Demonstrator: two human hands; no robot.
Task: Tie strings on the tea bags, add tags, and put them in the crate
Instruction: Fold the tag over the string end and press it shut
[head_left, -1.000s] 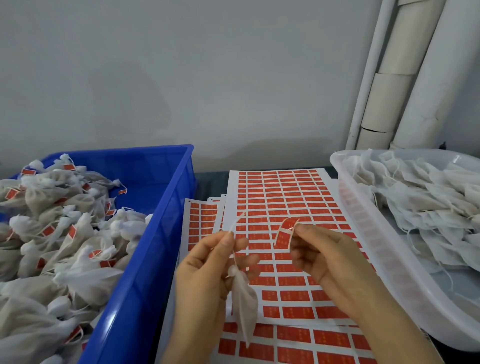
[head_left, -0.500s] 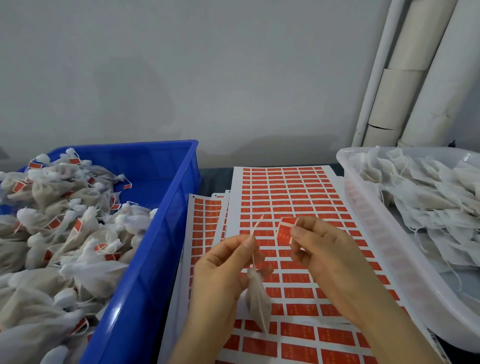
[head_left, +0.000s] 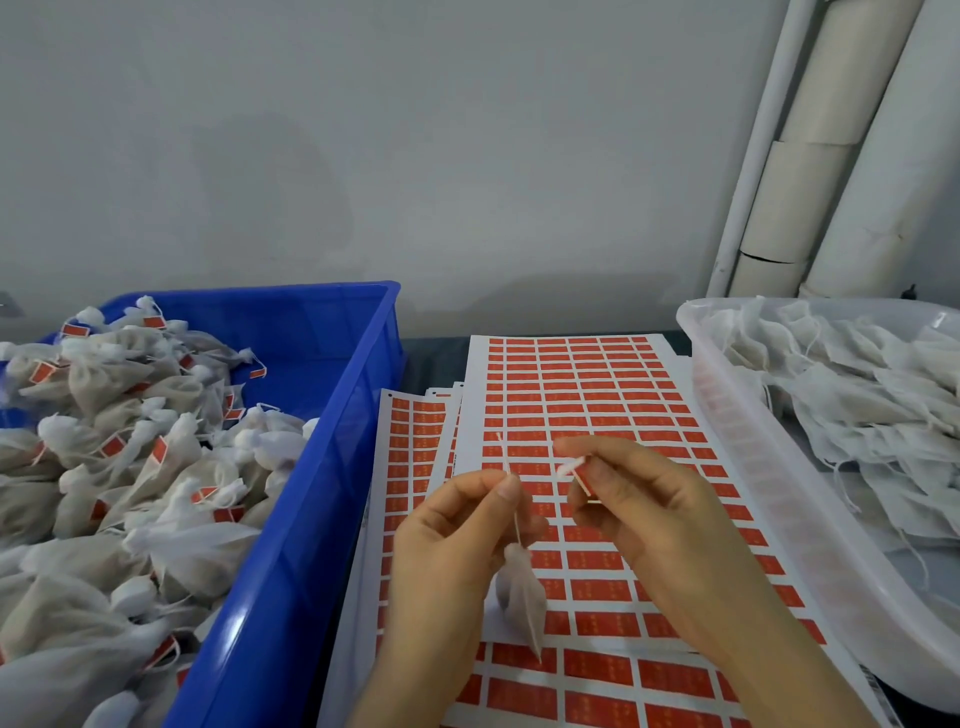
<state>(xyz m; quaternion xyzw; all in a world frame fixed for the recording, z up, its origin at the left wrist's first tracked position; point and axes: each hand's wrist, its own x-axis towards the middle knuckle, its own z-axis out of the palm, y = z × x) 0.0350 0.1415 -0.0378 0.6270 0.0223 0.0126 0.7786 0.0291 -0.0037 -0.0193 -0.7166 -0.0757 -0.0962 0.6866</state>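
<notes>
My left hand pinches the white string of a small tea bag, which hangs below my fingers over the sticker sheets. The string's free end pokes up above my thumb. My right hand pinches a red tag sticker a short way to the right of the string, not touching it. The blue crate on the left holds several tied tea bags with red tags.
Sheets of red tag stickers cover the table between the containers. A white tub on the right holds a heap of untied tea bags. White pipes stand against the grey wall at the back right.
My right hand has turned the red tag and brought it a little lower. The left hand still pinches the string with the tea bag hanging under it.
</notes>
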